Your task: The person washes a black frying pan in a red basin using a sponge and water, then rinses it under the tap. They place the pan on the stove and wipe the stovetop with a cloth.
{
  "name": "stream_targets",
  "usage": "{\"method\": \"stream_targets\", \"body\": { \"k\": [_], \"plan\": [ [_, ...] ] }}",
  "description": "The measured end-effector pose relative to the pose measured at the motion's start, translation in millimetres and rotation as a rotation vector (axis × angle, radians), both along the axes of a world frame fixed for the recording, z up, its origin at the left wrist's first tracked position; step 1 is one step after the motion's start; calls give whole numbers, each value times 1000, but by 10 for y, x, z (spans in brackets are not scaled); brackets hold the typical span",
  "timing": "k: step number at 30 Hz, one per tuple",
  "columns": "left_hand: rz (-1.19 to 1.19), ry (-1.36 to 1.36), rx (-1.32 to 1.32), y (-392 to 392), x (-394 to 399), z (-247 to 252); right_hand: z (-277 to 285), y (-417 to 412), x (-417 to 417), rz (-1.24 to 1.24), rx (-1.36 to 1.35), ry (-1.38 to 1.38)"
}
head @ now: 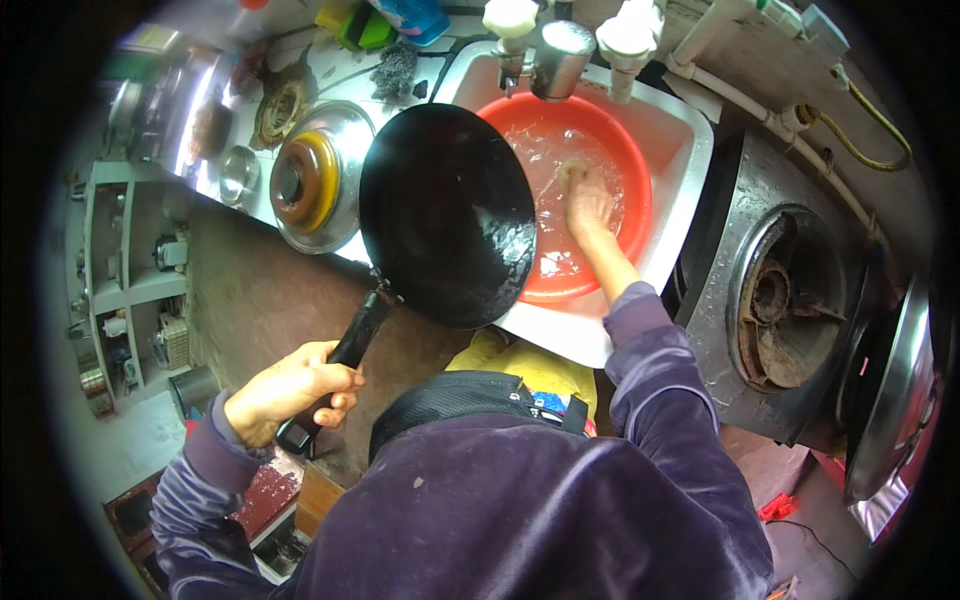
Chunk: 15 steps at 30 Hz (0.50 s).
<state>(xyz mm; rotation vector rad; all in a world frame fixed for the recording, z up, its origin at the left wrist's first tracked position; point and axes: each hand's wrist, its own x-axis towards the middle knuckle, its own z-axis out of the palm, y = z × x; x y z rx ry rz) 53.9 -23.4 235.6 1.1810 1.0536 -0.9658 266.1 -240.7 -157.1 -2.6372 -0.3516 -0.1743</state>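
A black frying pan [442, 217] is tilted beside the sink, with my left hand [304, 386] closed around its black handle [360, 330]. The pan overlaps the left edge of a red plastic basin [639, 180], which sits in a white sink [679, 142]. Water [547, 217] stirs in the basin. My right hand [587, 199] reaches down into that water, its fingers around a pale, light-coloured thing [574, 169], perhaps a cloth or scrubber, blurred by the water. Above the basin are a metal faucet part [562, 56] and white knobs [510, 19].
Left of the pan, a glass lid [352, 135] and a yellow-brown lidded dish [307, 184] sit on the tiled counter. A steel wool scrubber [395, 69] and green sponges [375, 31] lie behind. At right stands a gas stove [720, 300], with a large metal lid [896, 390] beyond.
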Motion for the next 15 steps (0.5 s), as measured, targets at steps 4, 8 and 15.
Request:
{"method": "stream_targets", "body": {
  "k": [4,8,15],
  "plan": [
    [47,34,36,-16,-41,228,762,-369,-61,22,98,275],
    [-5,11,111,16,-91,409,1056,-635,-236,103,151,401],
    [-198,-115,269,86,-272,739,1338,-711,-542,39,305,408]
  ]
}}
